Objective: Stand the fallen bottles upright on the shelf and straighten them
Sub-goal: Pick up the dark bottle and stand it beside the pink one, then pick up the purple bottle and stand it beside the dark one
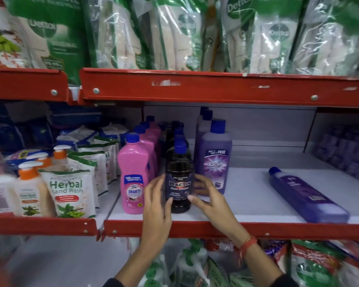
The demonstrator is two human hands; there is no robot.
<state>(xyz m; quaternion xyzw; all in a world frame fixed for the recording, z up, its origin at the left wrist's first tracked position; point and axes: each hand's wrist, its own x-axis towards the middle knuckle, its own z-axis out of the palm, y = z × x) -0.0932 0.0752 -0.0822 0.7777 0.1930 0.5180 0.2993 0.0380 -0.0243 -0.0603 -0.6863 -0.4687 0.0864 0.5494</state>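
Note:
A dark Bactin floor-cleaner bottle [179, 179] with a blue cap stands upright at the front of the white shelf [247, 201]. My left hand [157, 204] touches its left side and my right hand [207, 197] cups its right side, fingers curled around the label. More dark bottles line up behind it. A row of pink bottles [133, 175] stands to its left and a row of purple bottles [215, 160] to its right. One purple bottle [307, 195] lies flat on its side at the right of the shelf, cap pointing toward the back left.
Herbal hand wash pouches [71, 193] and pump bottles [29, 187] fill the neighbouring shelf at left. A red shelf rail [195, 88] runs overhead with green refill packs [174, 34] above it. A red front lip [278, 228] edges the shelf. Packets sit on the shelf below.

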